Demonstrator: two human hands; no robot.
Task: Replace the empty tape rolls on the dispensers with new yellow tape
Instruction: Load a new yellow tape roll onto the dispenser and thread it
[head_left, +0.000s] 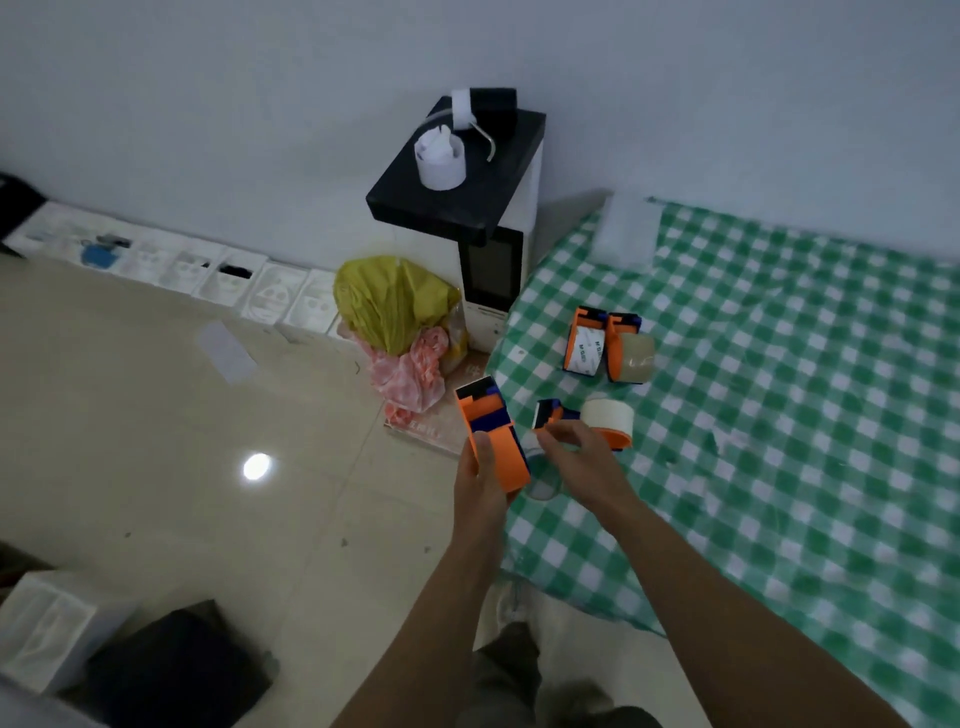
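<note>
Item 1: your left hand (480, 480) grips an orange dispenser (493, 434) just off the edge of the green checked cloth (779, 415), long axis running away from you, black head farthest. Item 2: your right hand (582, 457), fingers loosely curled at a pale roll (543, 467); grip unclear. Item 3: dispenser with cream roll (605, 418), on the cloth just beyond. Item 4: two dispensers (608, 345), farther in.

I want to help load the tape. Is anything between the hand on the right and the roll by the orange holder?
Nothing visible. The right hand is at the roll beside the dispenser held by the left hand.
</note>
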